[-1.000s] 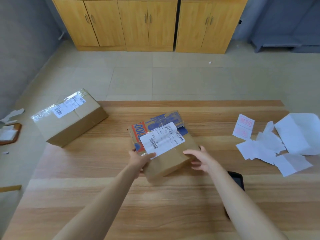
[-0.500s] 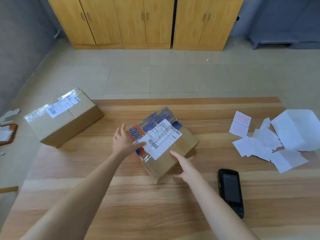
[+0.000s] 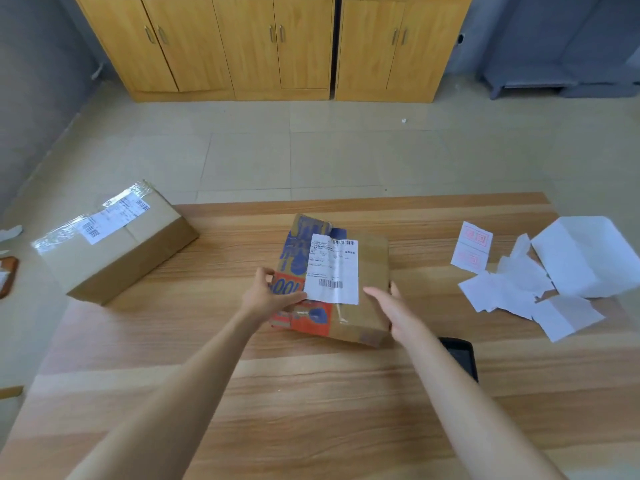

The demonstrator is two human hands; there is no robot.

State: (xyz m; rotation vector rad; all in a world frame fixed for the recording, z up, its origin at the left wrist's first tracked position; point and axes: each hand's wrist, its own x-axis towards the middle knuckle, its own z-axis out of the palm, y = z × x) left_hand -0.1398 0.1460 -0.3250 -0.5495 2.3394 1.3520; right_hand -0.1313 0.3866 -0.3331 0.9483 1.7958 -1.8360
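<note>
A small cardboard parcel (image 3: pixel 367 271) with blue and orange print and a white shipping label (image 3: pixel 334 270) sits in the middle of the wooden table (image 3: pixel 311 393). My left hand (image 3: pixel 266 296) grips its near left edge, with the thumb on top beside the label and the fingers curled round the side. My right hand (image 3: pixel 394 306) holds the near right corner, thumb on top and fingers round the right side. Whether the parcel rests on the table or is slightly lifted is unclear.
A bigger taped cardboard box (image 3: pixel 114 244) overhangs the table's far left corner. A black handheld device (image 3: pixel 460 358) lies partly under my right forearm. Torn white papers (image 3: pixel 502 289), a red-stamped slip (image 3: pixel 472 245) and a white folded sheet (image 3: pixel 585 254) lie at right. Wooden cabinets (image 3: pixel 277 46) stand beyond.
The parcel has been turned clockwise, so its label now runs straight away from me. Both hands went from open fingers against it to gripping its left and right sides.
</note>
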